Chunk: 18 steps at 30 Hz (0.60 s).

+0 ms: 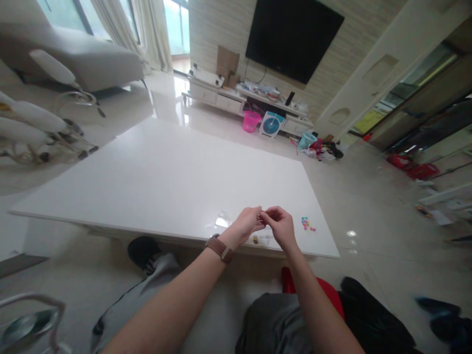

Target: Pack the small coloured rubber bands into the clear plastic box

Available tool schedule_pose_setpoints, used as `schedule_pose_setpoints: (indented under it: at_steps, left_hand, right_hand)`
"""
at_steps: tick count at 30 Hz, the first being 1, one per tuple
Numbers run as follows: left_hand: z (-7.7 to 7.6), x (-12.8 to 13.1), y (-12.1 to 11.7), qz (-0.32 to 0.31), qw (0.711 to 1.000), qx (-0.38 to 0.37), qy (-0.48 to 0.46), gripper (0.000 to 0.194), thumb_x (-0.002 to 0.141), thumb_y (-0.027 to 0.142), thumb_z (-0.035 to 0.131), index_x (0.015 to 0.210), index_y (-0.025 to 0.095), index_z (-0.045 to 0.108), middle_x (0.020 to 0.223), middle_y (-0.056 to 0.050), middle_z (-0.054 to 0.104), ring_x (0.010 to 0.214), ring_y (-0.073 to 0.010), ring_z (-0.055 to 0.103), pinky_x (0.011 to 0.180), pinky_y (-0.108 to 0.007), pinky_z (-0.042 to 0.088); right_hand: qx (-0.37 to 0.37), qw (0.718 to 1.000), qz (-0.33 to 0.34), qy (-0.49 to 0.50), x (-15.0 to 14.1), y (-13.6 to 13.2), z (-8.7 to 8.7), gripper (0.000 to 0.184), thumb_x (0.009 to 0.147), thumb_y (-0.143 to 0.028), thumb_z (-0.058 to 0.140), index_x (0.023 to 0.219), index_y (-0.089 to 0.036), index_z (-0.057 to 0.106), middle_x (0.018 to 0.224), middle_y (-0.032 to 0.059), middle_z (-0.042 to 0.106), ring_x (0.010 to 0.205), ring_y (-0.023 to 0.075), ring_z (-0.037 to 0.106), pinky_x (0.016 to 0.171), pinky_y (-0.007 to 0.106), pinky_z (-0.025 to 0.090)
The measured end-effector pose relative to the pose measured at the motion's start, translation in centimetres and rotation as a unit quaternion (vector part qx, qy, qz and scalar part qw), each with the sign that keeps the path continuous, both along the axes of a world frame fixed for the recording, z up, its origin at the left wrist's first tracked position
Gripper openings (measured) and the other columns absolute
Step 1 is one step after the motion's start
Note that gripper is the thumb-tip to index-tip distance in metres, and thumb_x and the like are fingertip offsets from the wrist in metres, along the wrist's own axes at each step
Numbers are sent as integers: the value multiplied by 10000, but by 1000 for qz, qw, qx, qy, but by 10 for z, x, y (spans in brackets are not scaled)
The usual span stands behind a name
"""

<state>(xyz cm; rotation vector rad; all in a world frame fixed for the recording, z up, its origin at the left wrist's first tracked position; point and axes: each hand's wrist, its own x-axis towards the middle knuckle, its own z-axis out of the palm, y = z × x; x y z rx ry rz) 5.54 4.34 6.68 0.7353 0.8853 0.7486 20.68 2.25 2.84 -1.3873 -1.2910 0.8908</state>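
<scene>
Over the near edge of the white table (177, 172), my left hand (246, 226) and my right hand (280, 223) meet with their fingers closed. Between the fingertips sits a small dark reddish-brown piece (260, 216), mostly covered and too small to name; both hands appear to pinch it. A brown-strapped watch (223, 250) circles my left wrist. Just below the hands a small brown-and-yellow item (255, 240) lies at the table edge. To the right is a loose cluster of small colourful pieces (306, 224). A clear, shiny packet-like item (222, 220) lies left of my hands.
Beyond the table stand a pink basket (251, 121), a blue-and-white fan (272, 124) and a low TV cabinet (228, 101). Chairs (37, 118) are at the left. Part of a red stool (332, 295) shows below my right arm, beside dark fabric (372, 314).
</scene>
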Motion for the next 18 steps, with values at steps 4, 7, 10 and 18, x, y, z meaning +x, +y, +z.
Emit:
schedule_pose_setpoints:
  at_steps: [4,7,10,18]
  left_hand:
    - [-14,27,-4,62,986,-80,-132,166,829,41,567,694,93,650,790,-100,700,811,-146,680,927,-311,558]
    - [-21,35,2,68,985,-80,-138,126,821,63,635,717,81,704,835,-108,721,844,-143,677,939,-296,558]
    - [-27,42,11,84,986,-78,-119,82,833,93,678,782,83,742,915,-119,745,889,-141,681,940,-274,556]
    - [-39,68,31,105,986,-101,-80,99,891,59,652,840,65,736,957,-160,765,910,-163,732,987,-300,571]
  right_hand:
    - [56,996,-22,-58,19,2,-10,248,775,-444,822,754,-211,742,749,23,697,723,168,604,687,305,474]
    - [83,994,-19,-62,34,9,-17,192,821,-416,787,777,-230,784,802,25,676,756,163,592,690,301,468]
    - [81,995,-12,-56,42,18,-22,136,846,-380,769,821,-252,811,805,15,636,750,151,574,687,293,467]
    - [44,998,-44,30,57,34,-33,154,826,-380,772,809,-228,790,802,21,672,761,164,624,713,304,501]
